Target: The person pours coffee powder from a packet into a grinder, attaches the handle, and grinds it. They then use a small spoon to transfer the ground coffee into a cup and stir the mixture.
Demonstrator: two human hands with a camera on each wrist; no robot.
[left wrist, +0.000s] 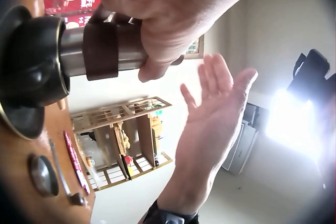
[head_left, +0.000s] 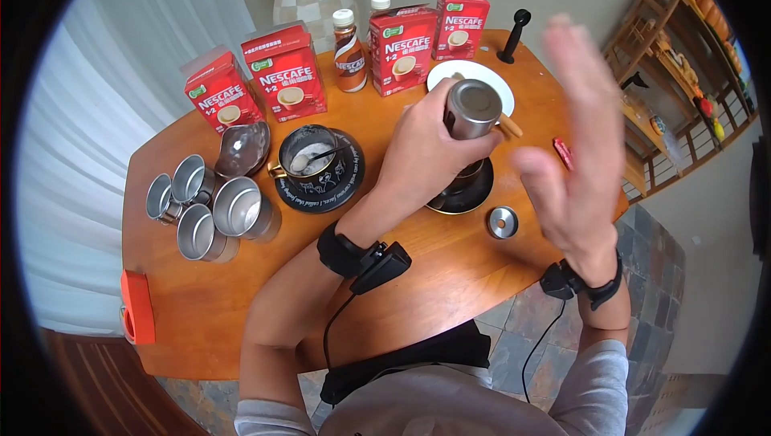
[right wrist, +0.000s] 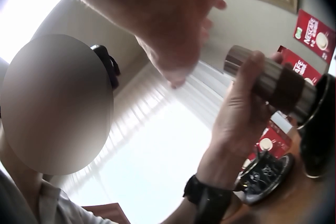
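A: The steel canister (head_left: 472,108) was upside down over the dark cup (head_left: 470,173), mouth planted in it, cup sitting on its black saucer (head_left: 459,197) near the table's (head_left: 450,267) front edge.

B: And the left hand (head_left: 418,151) had it, fingers wrapped right round the body, brown band showing in the wrist view.

A: The right hand (head_left: 574,155)?

B: Up in the air beside the canister, flat, fingers straight, holding nothing, well clear of the steel.

A: Just in front of the saucer lay a small round metal lid (head_left: 503,222), with a red sachet (head_left: 563,152) off to the right.

B: Behind it, a white plate (head_left: 482,75). To the left, a black mug with a spoon (head_left: 309,155), then a cluster of steel cups (head_left: 210,207).

A: Red Nescafé boxes (head_left: 285,71) and a bottle (head_left: 349,52) lined the back.
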